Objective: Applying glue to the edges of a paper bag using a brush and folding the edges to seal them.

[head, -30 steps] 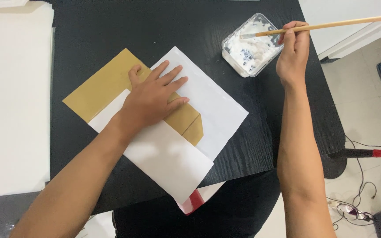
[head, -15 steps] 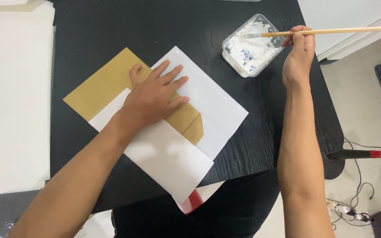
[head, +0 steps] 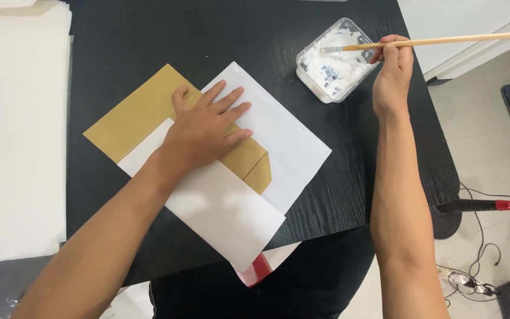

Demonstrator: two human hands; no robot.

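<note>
My left hand (head: 205, 127) lies flat, fingers spread, on a brown paper envelope (head: 131, 118) that is sandwiched between white sheets (head: 284, 139) on the black table (head: 219, 35). A lower white sheet (head: 219, 210) covers the envelope's near side. My right hand (head: 392, 74) grips a thin wooden brush (head: 444, 41) by its handle. The brush tip rests in a clear plastic tub (head: 333, 59) of white paste at the table's far right.
A large stack of white sheets (head: 16, 136) lies along the left. A red-and-white scrap (head: 260, 267) pokes out under the papers at the table's near edge. Right of the table are floor, cables (head: 479, 277) and a red-banded black handle (head: 491, 205).
The right hand has moved the brush slightly, its tip staying in the paste tub. The left hand remains pressed on the envelope.
</note>
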